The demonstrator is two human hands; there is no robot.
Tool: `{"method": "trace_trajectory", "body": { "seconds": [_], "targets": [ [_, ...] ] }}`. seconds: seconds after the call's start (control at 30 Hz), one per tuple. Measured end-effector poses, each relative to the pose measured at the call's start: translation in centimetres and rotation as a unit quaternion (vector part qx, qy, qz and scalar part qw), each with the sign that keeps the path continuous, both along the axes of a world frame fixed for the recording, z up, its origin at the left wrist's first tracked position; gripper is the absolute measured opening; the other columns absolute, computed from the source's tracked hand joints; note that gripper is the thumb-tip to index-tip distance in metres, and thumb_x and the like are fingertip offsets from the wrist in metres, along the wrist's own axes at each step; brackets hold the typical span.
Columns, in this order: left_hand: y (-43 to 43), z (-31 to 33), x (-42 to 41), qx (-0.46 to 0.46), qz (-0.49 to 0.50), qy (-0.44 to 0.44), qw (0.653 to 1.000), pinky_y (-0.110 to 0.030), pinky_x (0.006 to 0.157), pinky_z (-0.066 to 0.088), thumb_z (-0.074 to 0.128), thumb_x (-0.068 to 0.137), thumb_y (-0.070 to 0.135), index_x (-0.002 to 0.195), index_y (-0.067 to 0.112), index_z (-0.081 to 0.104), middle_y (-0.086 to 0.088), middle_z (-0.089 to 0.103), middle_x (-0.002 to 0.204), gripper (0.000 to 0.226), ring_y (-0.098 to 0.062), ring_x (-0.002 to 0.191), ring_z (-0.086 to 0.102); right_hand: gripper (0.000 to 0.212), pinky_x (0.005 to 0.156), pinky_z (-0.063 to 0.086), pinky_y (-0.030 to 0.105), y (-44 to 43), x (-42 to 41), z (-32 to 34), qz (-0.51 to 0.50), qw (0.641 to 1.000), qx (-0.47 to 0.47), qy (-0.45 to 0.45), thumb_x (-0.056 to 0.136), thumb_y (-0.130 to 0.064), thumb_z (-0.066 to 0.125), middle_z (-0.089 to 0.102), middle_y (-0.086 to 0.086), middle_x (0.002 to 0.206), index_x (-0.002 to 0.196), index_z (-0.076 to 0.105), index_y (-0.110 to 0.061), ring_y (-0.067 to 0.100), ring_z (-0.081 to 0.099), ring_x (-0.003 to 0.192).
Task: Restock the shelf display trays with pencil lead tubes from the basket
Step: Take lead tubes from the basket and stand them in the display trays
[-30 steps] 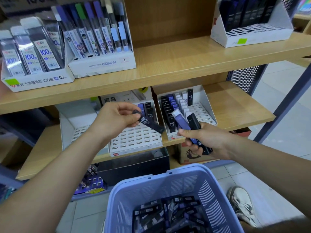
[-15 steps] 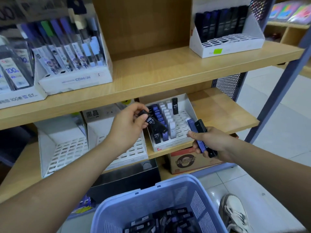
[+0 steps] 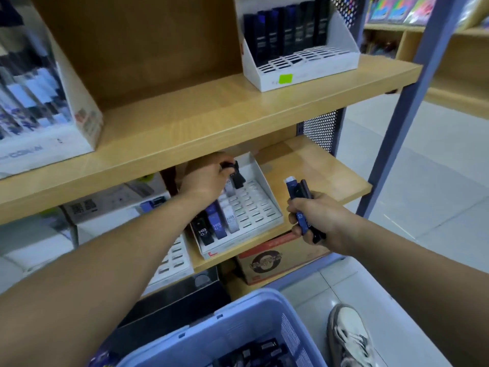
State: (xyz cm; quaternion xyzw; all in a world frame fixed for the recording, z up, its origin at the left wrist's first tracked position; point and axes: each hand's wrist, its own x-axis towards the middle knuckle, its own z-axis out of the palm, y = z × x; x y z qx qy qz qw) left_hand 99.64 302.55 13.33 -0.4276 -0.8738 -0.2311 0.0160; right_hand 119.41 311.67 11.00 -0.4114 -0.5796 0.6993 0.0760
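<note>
The fingers of the left hand are curled and pinch one black lead tube by its top end. The tube stands almost upright at the back of the white display tray, which sits on the lower shelf, under the edge of the upper shelf. Whether the tube's lower end is already in a slot, I cannot tell. In the tray I see three filled columns on its left side, and the front row shows one black tube, one blue tube and one white tube, side by side. The slots on the right side of the tray are open. The right hand is in front of the shelf edge, just to the right of the tray, and its fingers are closed around a small bundle of tubes. I count three in it, one blue with a pale cap and two dark ones, pointing up. Below, one lilac plastic basket holds many more dark tubes, too many and too blurred to count. On the upper shelf stands one second white tray with a row of dark tubes and one green sticker. One cardboard box lies under the lower shelf, and one pale shoe is on the floor beside the basket.
</note>
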Motion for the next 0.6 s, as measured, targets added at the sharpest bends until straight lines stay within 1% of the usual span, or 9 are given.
{"method": "trace_trajectory", "body": {
  "seconds": [0.1, 0.23, 0.27, 0.33, 0.37, 0.47, 0.53, 0.57, 0.6],
  "targets": [
    [0.9, -0.6, -0.7, -0.003, -0.038, 0.022, 0.999, -0.026, 0.085, 0.049, 0.06, 0.093, 0.022, 0.111, 0.017, 0.07, -0.002, 0.069, 0.11, 0.021, -0.017, 0.093, 0.062, 0.008, 0.036, 0.032, 0.02, 0.3, -0.1, 0.3, 0.001, 1.0, -0.02, 0.017, 0.097, -0.012, 0.051, 0.054, 0.006, 0.07, 0.104, 0.05, -0.012, 0.016, 0.05, 0.05],
    [1.6, -0.8, -1.0, -0.03, -0.071, 0.064, 0.995, -0.029, 0.084, 0.05, 0.058, 0.094, 0.021, 0.108, 0.016, 0.071, -0.003, 0.07, 0.105, 0.02, -0.02, 0.091, 0.064, 0.011, 0.035, 0.033, 0.019, 0.4, -0.6, 0.7, -0.02, 0.998, -0.034, 0.039, 0.097, -0.011, 0.052, 0.056, 0.007, 0.074, 0.108, 0.051, -0.009, 0.015, 0.053, 0.049],
    [1.7, -0.8, -1.2, -0.044, -0.079, 0.071, 0.993, -0.028, 0.082, 0.05, 0.057, 0.095, 0.021, 0.1, 0.016, 0.072, -0.004, 0.07, 0.098, 0.016, -0.02, 0.087, 0.063, 0.011, 0.035, 0.033, 0.019, 0.3, -0.7, 0.8, -0.021, 0.998, -0.036, 0.042, 0.096, -0.011, 0.052, 0.056, 0.007, 0.074, 0.108, 0.051, -0.009, 0.015, 0.053, 0.048],
    [1.9, -0.8, -1.6, -0.066, -0.085, 0.082, 0.991, -0.029, 0.075, 0.046, 0.055, 0.094, 0.021, 0.078, 0.019, 0.057, -0.002, 0.058, 0.08, 0.017, -0.018, 0.073, 0.053, 0.015, 0.035, 0.034, 0.019, 0.2, -0.9, 0.9, -0.025, 0.998, -0.04, 0.042, 0.096, -0.011, 0.053, 0.057, 0.007, 0.075, 0.11, 0.053, -0.007, 0.015, 0.053, 0.048],
    [2.0, -0.8, -1.7, -0.072, -0.084, 0.082, 0.99, -0.029, 0.071, 0.045, 0.055, 0.094, 0.021, 0.076, 0.023, 0.049, 0.0, 0.053, 0.076, 0.019, -0.016, 0.07, 0.046, 0.018, 0.035, 0.034, 0.019, 0.2, -1.0, 0.9, -0.025, 0.998, -0.041, 0.043, 0.096, -0.011, 0.054, 0.056, 0.007, 0.076, 0.113, 0.053, -0.006, 0.015, 0.054, 0.049],
    [2.1, -0.7, -2.1, -0.081, -0.069, 0.06, 0.992, -0.027, 0.068, 0.043, 0.054, 0.094, 0.02, 0.077, 0.027, 0.049, 0.002, 0.048, 0.077, 0.019, -0.015, 0.07, 0.043, 0.024, 0.035, 0.035, 0.018, 0.1, -1.0, 0.9, -0.024, 0.998, -0.046, 0.048, 0.095, -0.012, 0.057, 0.054, 0.007, 0.08, 0.117, 0.053, -0.005, 0.015, 0.055, 0.05],
    [2.1, -0.8, -2.2, -0.074, -0.054, 0.032, 0.995, -0.025, 0.074, 0.044, 0.055, 0.094, 0.019, 0.082, 0.026, 0.06, -0.002, 0.055, 0.079, 0.015, -0.018, 0.074, 0.052, 0.025, 0.035, 0.035, 0.018, 0.1, -0.8, 0.9, -0.022, 0.997, -0.049, 0.047, 0.095, -0.013, 0.058, 0.054, 0.007, 0.079, 0.118, 0.052, -0.005, 0.015, 0.056, 0.051],
    [2.2, -0.9, -2.2, -0.068, -0.046, 0.025, 0.996, -0.025, 0.079, 0.046, 0.056, 0.095, 0.02, 0.093, 0.023, 0.069, -0.004, 0.063, 0.087, 0.014, -0.019, 0.08, 0.059, 0.026, 0.035, 0.035, 0.018, 0.1, -0.7, 0.9, -0.02, 0.997, -0.049, 0.046, 0.095, -0.013, 0.058, 0.055, 0.007, 0.079, 0.119, 0.052, -0.005, 0.015, 0.057, 0.051],
    [2.3, -1.0, -2.2, -0.065, -0.038, 0.022, 0.997, -0.024, 0.082, 0.046, 0.056, 0.095, 0.02, 0.105, 0.018, 0.07, -0.003, 0.068, 0.096, 0.018, -0.019, 0.089, 0.062, 0.025, 0.035, 0.036, 0.018, 0.1, -0.6, 0.9, -0.018, 0.998, -0.051, 0.046, 0.095, -0.013, 0.057, 0.058, 0.007, 0.078, 0.119, 0.052, -0.006, 0.015, 0.059, 0.052]
  ]
}}
